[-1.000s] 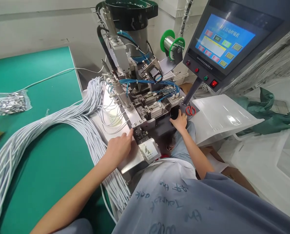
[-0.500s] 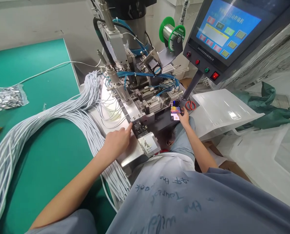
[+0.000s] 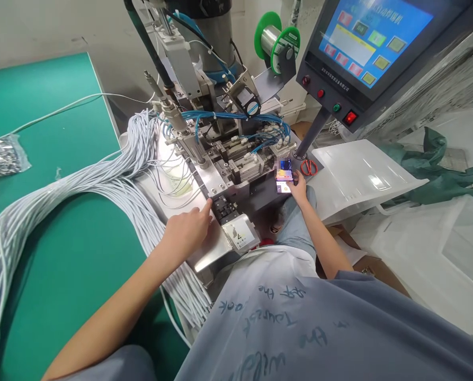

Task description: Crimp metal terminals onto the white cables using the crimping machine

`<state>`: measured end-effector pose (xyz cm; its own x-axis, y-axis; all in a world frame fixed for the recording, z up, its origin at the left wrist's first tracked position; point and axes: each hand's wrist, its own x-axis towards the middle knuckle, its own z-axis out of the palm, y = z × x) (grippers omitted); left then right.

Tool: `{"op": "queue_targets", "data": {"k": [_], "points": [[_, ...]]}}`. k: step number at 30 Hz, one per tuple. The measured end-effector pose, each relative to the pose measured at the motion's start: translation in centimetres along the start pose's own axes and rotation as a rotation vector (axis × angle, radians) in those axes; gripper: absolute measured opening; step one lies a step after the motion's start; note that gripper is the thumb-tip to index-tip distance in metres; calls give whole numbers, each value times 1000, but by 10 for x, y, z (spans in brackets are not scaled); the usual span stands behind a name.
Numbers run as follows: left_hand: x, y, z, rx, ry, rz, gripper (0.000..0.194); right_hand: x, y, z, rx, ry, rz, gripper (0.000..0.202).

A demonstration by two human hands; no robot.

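My left hand [image 3: 186, 230] reaches to the near end of the machine, its index finger extended to the edge of a small black fixture [image 3: 225, 209]. Its other fingers are curled, and anything pinched beneath them is hidden. A white box with a warning label [image 3: 241, 233] lies just right of that hand. My right hand [image 3: 299, 189] grips the lower right side of a smartphone [image 3: 284, 174] with a lit screen, the thumb over the display. Red-handled scissors [image 3: 309, 168] lie beside the phone.
A thick bundle of white cables [image 3: 97, 177] crosses the green table [image 3: 101, 254] at left. A bag of metal parts [image 3: 3, 156] lies there. Behind stand a solder wire spool [image 3: 276, 42] and a touchscreen panel [image 3: 373, 47]. A white plastic sheet [image 3: 363, 177] is at right.
The camera view has shifted slightly, so the machine and table appear a little farther left and higher. The phone's screen picture differs slightly. Both hands keep their places.
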<state>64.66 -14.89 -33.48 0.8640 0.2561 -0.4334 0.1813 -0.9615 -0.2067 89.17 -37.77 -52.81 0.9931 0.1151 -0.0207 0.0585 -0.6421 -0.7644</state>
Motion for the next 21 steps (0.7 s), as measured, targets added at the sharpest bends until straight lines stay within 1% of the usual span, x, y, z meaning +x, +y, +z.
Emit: {"op": "queue_targets", "data": {"k": [7, 11, 16, 21], "points": [[1, 2, -7, -24, -39, -15, 47, -1, -2, -2, -19, -18, 15, 68], [3, 0, -2, -33, -43, -21, 47, -2, -6, -3, -20, -27, 24, 70], [5, -2, 3, -38, -24, -3, 45, -4, -13, -3, -36, -4, 43, 69], [5, -3, 4, -64, -22, 10, 46, -6, -15, -3, -102, 4, 43, 66]]}}
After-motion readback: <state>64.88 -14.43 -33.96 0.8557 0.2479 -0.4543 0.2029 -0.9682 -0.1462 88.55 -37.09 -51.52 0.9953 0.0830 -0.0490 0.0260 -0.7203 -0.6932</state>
